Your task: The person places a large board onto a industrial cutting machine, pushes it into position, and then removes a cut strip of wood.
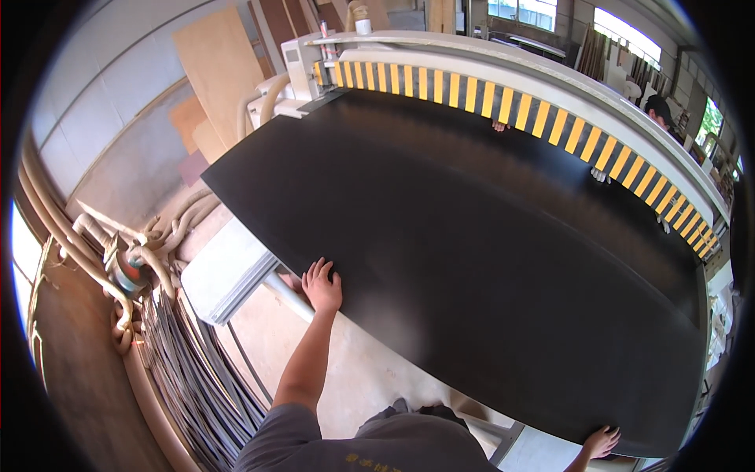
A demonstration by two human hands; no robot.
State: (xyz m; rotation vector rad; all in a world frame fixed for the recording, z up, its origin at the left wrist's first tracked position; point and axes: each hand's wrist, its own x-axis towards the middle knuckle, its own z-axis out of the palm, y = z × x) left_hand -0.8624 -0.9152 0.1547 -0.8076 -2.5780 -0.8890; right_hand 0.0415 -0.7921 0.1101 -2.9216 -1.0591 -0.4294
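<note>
A large black panel (472, 267) stretches flat in front of me, its far side beneath the striped guard of a machine. My left hand (322, 285) lies on the panel's near edge toward the left, fingers spread over its top face. At the near right corner, my right hand (602, 442) grips the edge, with fingers on top and the underside hidden. Across the panel, below the guard, show a co-worker's bare hand (499, 126) and gloved fingers (600, 175), with another gloved hand (663, 225) farther right.
A yellow-and-black striped guard (487, 98) hangs from a long pale beam (503, 59). A person in a dark cap (659, 110) stands beyond. Left are a pale side table (224, 271), bundled dark strips (185, 370) and flexible hoses (185, 216). A plywood sheet (220, 75) leans behind.
</note>
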